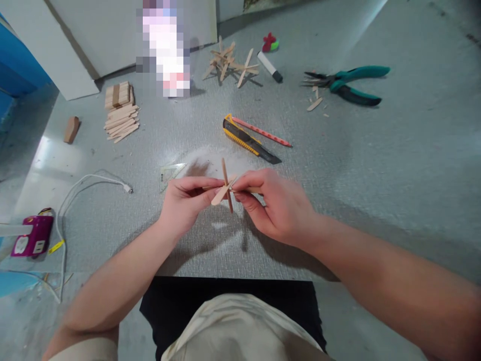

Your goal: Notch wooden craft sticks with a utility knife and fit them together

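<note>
Beige shirt cloth (240, 333) showed nearest of all. Beyond it, over the table (376, 170), the left hand (185, 203) and the right hand (281, 206) each had a narrow grip, both pinching the crossed wooden sticks (219, 196) held between them. Just past the hands lay a cutter (246, 139) and a pencil (263, 132), with pliers (343, 82) farther off to the right.

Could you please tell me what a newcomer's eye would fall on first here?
Probably the crossed wooden sticks, held near the middle by the left hand and the right hand. Next might come the teal pliers at upper right, and the yellow cutter beyond the hands.
</note>
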Tool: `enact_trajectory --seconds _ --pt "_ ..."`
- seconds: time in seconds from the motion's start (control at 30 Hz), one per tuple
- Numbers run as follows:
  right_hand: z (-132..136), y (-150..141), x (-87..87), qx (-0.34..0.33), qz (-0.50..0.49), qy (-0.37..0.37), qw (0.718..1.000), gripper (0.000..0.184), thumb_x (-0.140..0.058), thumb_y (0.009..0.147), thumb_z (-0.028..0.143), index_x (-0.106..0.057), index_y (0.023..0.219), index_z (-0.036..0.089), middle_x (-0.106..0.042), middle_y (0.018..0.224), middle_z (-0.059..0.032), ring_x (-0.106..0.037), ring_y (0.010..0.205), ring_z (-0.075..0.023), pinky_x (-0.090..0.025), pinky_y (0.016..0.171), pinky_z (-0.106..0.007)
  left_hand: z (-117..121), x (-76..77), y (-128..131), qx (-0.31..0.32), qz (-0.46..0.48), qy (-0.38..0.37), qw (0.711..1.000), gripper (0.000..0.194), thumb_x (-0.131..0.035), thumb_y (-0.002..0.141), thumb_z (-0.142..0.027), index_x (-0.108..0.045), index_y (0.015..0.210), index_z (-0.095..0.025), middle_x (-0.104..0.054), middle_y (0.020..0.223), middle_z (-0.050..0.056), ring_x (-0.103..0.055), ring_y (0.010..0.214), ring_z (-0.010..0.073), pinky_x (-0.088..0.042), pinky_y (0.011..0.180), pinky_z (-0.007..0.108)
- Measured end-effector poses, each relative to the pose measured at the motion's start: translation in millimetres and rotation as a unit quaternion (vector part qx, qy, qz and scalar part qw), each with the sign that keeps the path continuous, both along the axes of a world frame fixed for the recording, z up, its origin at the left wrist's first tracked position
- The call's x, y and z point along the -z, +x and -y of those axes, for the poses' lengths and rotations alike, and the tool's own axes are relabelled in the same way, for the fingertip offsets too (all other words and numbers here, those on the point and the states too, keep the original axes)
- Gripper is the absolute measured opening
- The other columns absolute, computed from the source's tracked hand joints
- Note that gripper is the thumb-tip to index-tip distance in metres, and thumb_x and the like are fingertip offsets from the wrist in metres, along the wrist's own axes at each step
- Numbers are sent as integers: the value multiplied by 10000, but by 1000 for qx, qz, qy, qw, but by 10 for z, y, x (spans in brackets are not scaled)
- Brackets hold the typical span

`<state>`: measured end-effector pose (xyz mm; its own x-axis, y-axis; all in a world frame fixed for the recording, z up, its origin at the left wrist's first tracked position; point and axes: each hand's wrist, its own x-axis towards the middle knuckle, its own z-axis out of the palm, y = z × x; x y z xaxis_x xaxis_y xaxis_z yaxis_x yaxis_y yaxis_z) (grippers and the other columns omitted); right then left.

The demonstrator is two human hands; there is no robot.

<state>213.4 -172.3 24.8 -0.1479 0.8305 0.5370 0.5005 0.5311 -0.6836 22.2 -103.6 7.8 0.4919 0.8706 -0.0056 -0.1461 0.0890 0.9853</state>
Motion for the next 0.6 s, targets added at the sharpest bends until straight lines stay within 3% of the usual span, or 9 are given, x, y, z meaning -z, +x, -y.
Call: enact_trajectory --seconds 0.27,0.6 --pt "1 1 -17 10 -29 -43 999 89 -514 990 204 -542 1006 287 -728 855 -7 -718 708 -196 -551 632 -332 -1 -54 62 1 20 -23 1000 187 -938 697 -310 -833 851 -290 -812 801 7 -772 666 139 -661 670 234" --pt "1 -2 -40 11 -56 -95 994 75 -533 974 211 -545 967 285 -722 863 -2 -715 749 -197 -547 656 -336 -17 -17 48 0 8 14 1000 183 -931 716 -321 -830 863 -281 -815 835 10 -783 726 164 -676 712 279"
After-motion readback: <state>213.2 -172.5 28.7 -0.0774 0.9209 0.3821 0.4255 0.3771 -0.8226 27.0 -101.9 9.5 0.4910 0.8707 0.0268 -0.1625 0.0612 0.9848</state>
